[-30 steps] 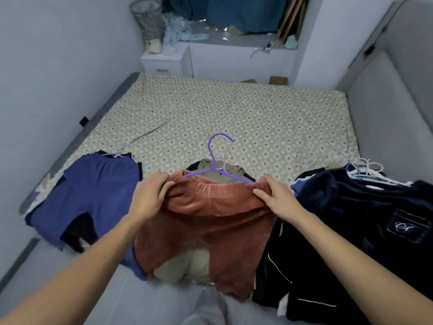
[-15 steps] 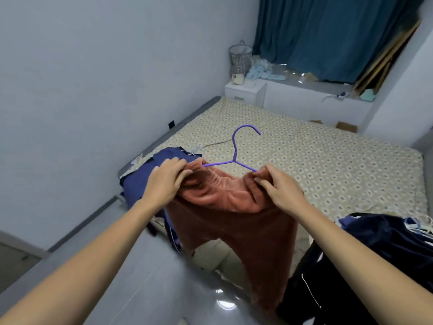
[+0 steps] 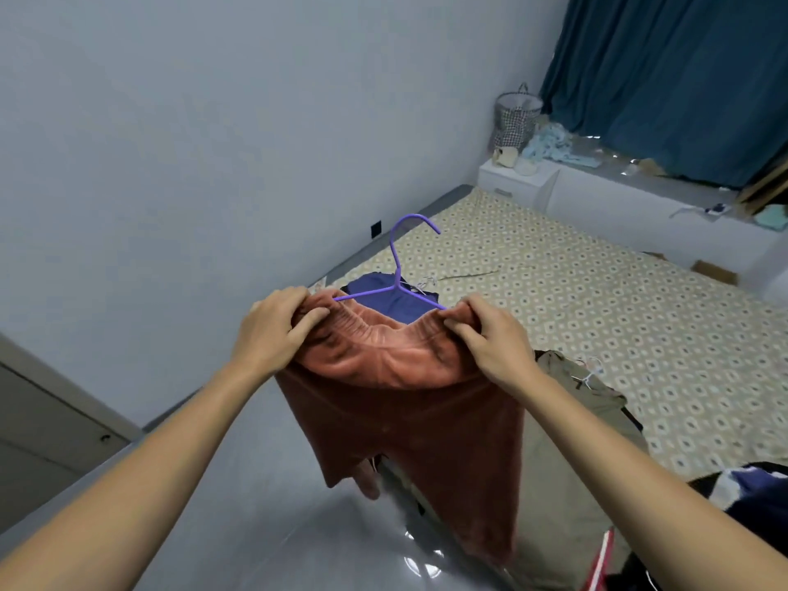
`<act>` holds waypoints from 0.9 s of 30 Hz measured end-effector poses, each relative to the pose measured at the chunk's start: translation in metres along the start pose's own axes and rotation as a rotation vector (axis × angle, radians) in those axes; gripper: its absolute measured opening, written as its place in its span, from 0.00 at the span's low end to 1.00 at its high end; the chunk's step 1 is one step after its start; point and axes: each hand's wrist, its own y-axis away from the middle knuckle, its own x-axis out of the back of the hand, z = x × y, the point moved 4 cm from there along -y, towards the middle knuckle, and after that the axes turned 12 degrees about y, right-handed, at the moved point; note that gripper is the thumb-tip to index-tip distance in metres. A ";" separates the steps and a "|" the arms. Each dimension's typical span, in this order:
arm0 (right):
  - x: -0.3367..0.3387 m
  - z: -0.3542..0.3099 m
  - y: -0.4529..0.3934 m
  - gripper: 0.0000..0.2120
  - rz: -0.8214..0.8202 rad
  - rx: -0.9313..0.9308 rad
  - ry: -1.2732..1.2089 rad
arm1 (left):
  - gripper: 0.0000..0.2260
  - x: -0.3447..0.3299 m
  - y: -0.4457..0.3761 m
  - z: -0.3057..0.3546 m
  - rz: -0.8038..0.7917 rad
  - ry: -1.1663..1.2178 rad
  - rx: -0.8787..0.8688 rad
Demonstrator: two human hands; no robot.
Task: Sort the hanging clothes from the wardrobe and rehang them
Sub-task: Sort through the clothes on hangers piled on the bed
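I hold the rust-brown velvet trousers (image 3: 401,403) up in front of me by the waistband, 1 corner in each hand. My left hand (image 3: 273,330) grips the left end of the waistband, with the fingers curled over the gathered cloth. My right hand (image 3: 490,339) pinches the right end in the same way. I keep my 2 hands apart so that the elastic band stays stretched and does not slip off the purple wire hanger (image 3: 396,279). The arms of the hanger run between my hands and their ends go into the cloth close to my fingers. The hook stands up beyond my hands, free, so I judge it is ready to go on a rail.

The 2 legs of the trousers hang down below my hands, over the grey floor (image 3: 239,496), and they touch nothing that I can see. I lift them this high so the legs fall straight.

Just beyond my hands, on the patterned bed (image 3: 597,317), lies a blue garment (image 3: 383,296). Under my right forearm is a khaki garment (image 3: 567,403) on a white hanger, and further right a dark pile (image 3: 742,488). I think these are waiting to be sorted.

The wardrobe itself is not visible here, so I cannot tell which way to carry the trousers.
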 end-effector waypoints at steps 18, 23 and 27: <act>-0.118 -0.019 -0.155 0.09 -0.121 -0.073 -0.063 | 0.17 -0.009 -0.144 -0.155 -0.107 -0.090 0.018; -0.143 0.004 -0.208 0.11 -0.118 -0.121 -0.087 | 0.18 -0.030 -0.202 -0.177 -0.165 -0.125 0.023; -0.158 0.027 -0.237 0.10 -0.139 -0.176 -0.102 | 0.20 -0.046 -0.253 -0.193 -0.181 -0.127 -0.026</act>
